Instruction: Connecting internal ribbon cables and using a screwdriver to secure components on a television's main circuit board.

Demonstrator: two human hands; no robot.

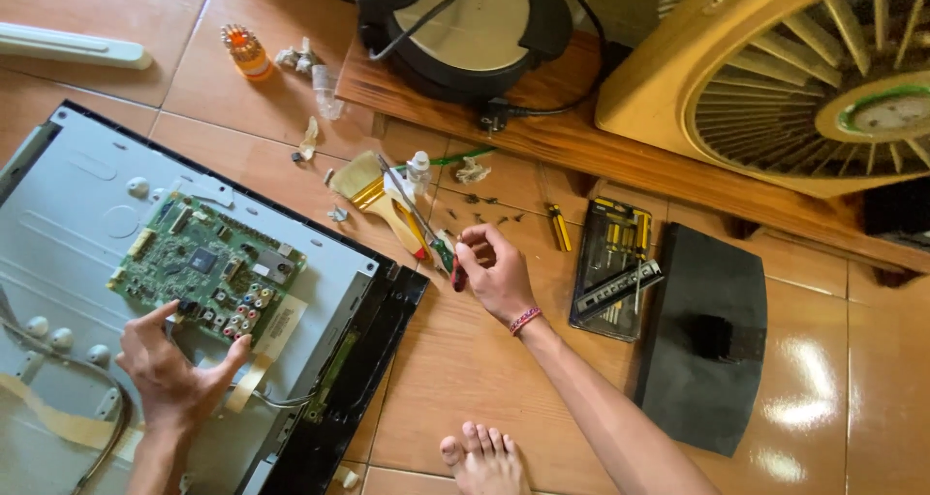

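A flat grey metal back panel (pixel 77 204) lies on the tiled floor at the left, with a green circuit board (pixel 203 267) mounted on it. My left hand (pixel 174 369) rests on the panel just below the board, fingers spread, thumb and forefinger touching the board's lower edge. My right hand (pixel 496 272) is over the floor to the right of the panel, fingers closed on a red-and-green-handled screwdriver (pixel 441 248), whose thin metal shaft points up to the left. Several small dark screws (pixel 489 202) lie on the tile just above that hand.
A paintbrush (pixel 378 195) and a small white bottle (pixel 418 170) lie near the screwdriver. An open screwdriver bit case (pixel 612 267) and a black stand base (pixel 707 335) sit at the right. A box fan (pixel 775 78) and a black round appliance (pixel 465 25) stand behind. My foot (pixel 484 461) is below.
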